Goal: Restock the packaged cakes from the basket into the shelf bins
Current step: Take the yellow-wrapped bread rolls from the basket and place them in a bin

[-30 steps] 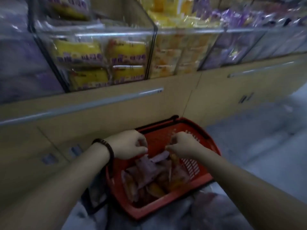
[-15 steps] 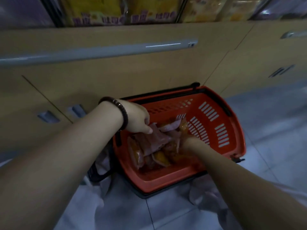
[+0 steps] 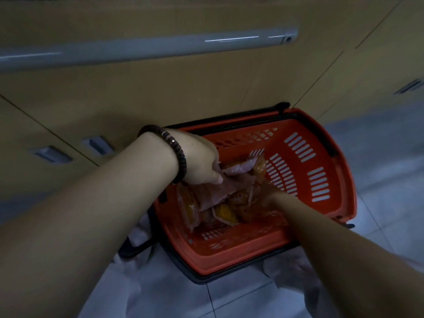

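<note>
A red plastic basket (image 3: 316,180) stands on the floor against the shelf base. Several packaged cakes (image 3: 220,203) in pinkish and orange wrappers lie heaped in its bottom. My left hand (image 3: 199,164), with a dark bead bracelet on the wrist, reaches in from the left and grips pink-wrapped cake packets at the top of the heap. My right hand (image 3: 266,193) is down among the packets on the right side; its fingers are buried in the wrappers, so its hold is hidden. The shelf bins are out of view.
Tan cabinet doors (image 3: 160,95) with a long pale handle bar (image 3: 146,47) rise right behind the basket. Small recessed pulls (image 3: 96,145) sit at the left. Grey tiled floor (image 3: 390,145) spreads to the right. White fabric (image 3: 160,283) lies in front of the basket.
My view dropped from the shelf bins to the basket. Both hands went from above the rim down into the heap of packets, the left one closing on pink wrappers.
</note>
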`<act>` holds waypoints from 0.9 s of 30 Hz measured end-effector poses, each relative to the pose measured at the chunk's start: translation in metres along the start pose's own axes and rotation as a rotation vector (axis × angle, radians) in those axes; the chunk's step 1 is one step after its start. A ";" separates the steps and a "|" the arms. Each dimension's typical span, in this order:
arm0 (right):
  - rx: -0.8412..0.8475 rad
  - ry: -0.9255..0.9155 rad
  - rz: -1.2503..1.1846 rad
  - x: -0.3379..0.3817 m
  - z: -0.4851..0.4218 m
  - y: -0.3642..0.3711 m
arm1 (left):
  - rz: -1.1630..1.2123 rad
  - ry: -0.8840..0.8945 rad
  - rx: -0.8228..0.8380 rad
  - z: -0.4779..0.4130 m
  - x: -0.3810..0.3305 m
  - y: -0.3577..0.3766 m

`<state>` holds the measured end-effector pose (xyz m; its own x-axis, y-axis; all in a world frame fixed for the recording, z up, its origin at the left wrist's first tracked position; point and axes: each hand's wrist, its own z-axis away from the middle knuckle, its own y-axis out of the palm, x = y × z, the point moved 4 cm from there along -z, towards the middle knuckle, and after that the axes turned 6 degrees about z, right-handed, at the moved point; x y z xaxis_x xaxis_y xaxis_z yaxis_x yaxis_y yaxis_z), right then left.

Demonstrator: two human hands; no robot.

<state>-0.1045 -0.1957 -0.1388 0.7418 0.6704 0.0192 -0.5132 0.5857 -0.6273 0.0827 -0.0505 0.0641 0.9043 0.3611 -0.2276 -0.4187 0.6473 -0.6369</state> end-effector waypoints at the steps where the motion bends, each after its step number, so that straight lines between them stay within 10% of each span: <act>1: -0.014 -0.010 0.008 0.000 -0.005 0.002 | 0.003 -0.001 0.007 0.000 0.000 0.001; 15: 0.126 0.010 0.052 -0.010 -0.024 0.003 | -0.041 0.007 -0.008 0.000 0.001 -0.001; 27: 0.295 -0.071 -0.896 0.002 -0.003 -0.004 | -0.060 0.004 -0.017 -0.001 0.000 -0.003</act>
<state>-0.0995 -0.1978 -0.1390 0.8897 -0.0642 0.4520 0.1388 0.9813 -0.1336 0.0842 -0.0529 0.0655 0.9283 0.3188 -0.1915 -0.3619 0.6564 -0.6619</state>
